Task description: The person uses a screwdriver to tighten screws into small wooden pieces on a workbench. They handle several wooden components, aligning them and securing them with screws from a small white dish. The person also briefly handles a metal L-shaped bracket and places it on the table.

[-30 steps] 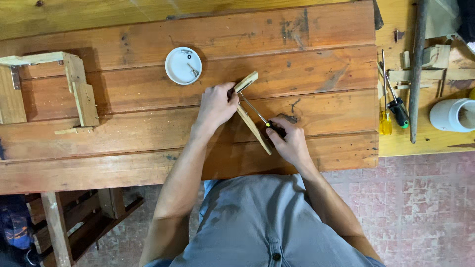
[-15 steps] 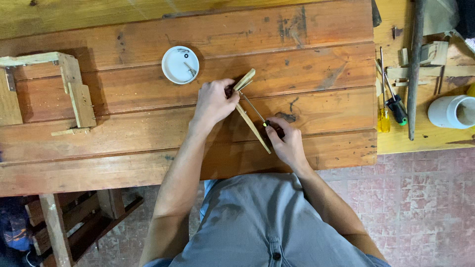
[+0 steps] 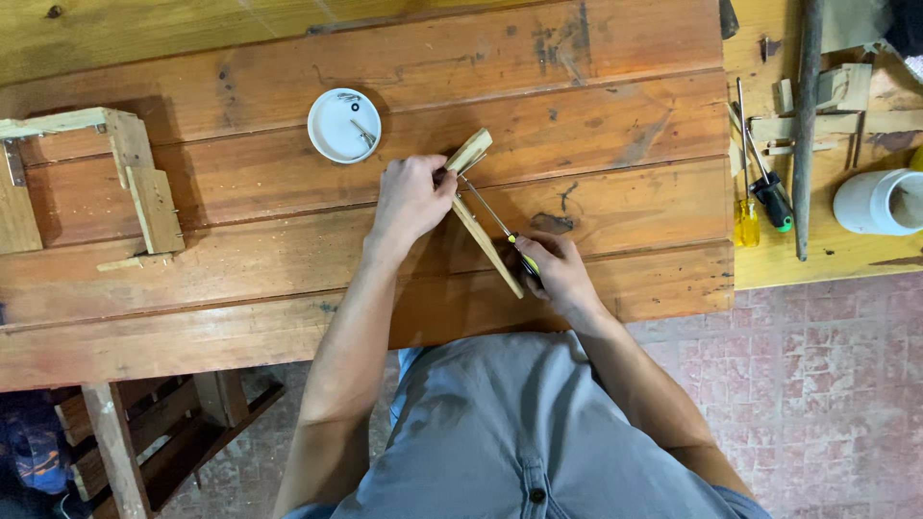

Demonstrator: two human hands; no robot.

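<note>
Head view: the left hand's fingers point(image 3: 437, 183) are closed around the upper end of a small wooden piece point(image 3: 469, 152), from which a thin wooden strip point(image 3: 486, 245) runs down. The right hand point(image 3: 558, 274) is wrapped around a screwdriver point(image 3: 490, 213), whose shaft is pointed at the joint. Both are held over the wooden table point(image 3: 240, 317). A white lid point(image 3: 338, 130) with screws is seen nearby.

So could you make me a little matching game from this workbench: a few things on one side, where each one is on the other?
Things:
1. white dish
2. wooden frame
3. screwdriver
4. white cup

Places:
A. table's far left
B. in the right hand
C. far right, on the yellow bench
D. just beyond the left hand, holding screws

Pairs: 1-D, 2-A, 3-B, 4-C
</note>
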